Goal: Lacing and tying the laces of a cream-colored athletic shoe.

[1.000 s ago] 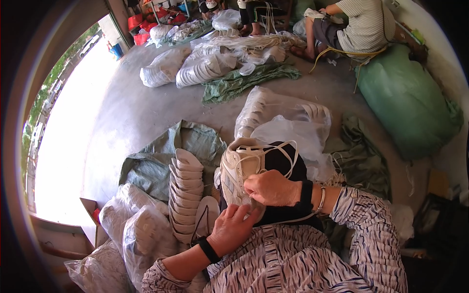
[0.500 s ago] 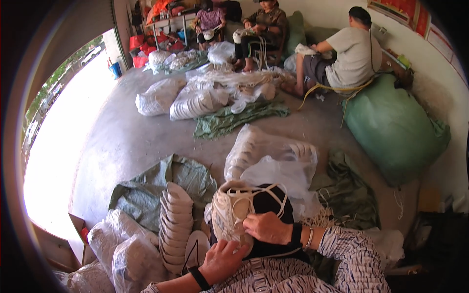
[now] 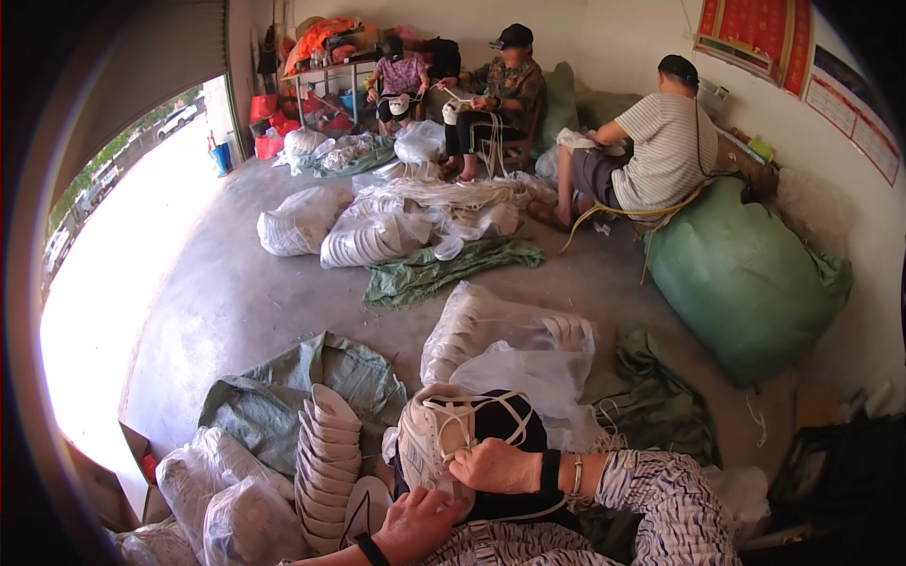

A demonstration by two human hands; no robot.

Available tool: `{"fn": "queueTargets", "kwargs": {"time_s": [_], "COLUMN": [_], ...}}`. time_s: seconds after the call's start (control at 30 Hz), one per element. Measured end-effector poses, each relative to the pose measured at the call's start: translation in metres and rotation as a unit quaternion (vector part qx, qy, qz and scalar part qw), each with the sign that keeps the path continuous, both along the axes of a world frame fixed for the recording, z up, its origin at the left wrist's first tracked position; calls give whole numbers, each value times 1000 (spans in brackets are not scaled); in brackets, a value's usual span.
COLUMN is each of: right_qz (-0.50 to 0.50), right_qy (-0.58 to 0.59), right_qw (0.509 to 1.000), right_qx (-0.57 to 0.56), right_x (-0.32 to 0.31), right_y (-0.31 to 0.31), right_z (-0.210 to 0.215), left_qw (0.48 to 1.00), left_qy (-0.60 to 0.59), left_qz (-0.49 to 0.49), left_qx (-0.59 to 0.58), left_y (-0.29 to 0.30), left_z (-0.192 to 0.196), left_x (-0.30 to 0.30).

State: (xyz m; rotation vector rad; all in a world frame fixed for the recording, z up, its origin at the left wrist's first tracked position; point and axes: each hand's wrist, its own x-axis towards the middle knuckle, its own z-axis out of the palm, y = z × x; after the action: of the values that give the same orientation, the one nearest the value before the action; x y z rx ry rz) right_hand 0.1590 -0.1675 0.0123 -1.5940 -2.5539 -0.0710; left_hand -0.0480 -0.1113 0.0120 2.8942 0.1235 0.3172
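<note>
On my lap lies a beige and white shoe upper (image 3: pixel 422 436), over a black cloth (image 3: pixel 528 436). A cream shoelace (image 3: pixel 514 412) runs through its upper eyelets and loops out over the cloth to the right. My right hand (image 3: pixel 505 466) is pinched at the middle of the lacing, with its fingertips on the lace. Lower down, my left hand (image 3: pixel 421 524) grips the near end of the upper, its fingers bent over the edge. The undersides of both hands' fingers are hidden.
Left of my lap stands a nested stack of pale uppers (image 3: pixel 328 472), beside plastic-wrapped bundles (image 3: pixel 247 519). Ahead lies a see-through bag of uppers (image 3: pixel 505 330). A big green sack (image 3: pixel 746 274) sits at the right. Farther back, three seated people handle shoe parts around bagged piles (image 3: pixel 377 226).
The view has tipped up slightly, so the scene sits lower in the picture. Both hands stay at the shoe upper, in nearly the same pose.
</note>
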Motion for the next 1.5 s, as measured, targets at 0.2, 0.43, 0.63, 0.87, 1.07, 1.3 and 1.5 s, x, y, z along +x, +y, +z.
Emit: {"fn": "queueTargets", "kwargs": {"time_s": [0.2, 0.43, 0.63, 0.87, 1.07, 1.3, 1.5], "right_qz": [-154, -172, -118, -95, 15, 59, -2], "right_qy": [542, 691, 717, 520, 184, 146, 175], "right_qw": [800, 651, 656, 829, 980, 983, 979], "right_qx": [-207, -262, -202, -180, 71, 91, 104], "right_x": [49, 50, 7, 56, 29, 21, 30], "right_y": [25, 61, 71, 42, 18, 8, -10], "right_z": [38, 105, 115, 141, 148, 131, 125], "left_qw": [1000, 994, 996, 971, 916, 974, 857], "left_qy": [25, 90, 73, -11, -63, 86, 24], "left_qz": [-8, -13, -16, 8, 164, 67, 177], "left_qx": [-4, -68, -47, -237, -360, -197, -484], "left_y": [1, 4, 0, 27, 63, 56, 54], "left_z": [14, 5, -2, 3, 27, 4, -7], "left_x": [24, 39, 40, 24, 47, 72, 51]}}
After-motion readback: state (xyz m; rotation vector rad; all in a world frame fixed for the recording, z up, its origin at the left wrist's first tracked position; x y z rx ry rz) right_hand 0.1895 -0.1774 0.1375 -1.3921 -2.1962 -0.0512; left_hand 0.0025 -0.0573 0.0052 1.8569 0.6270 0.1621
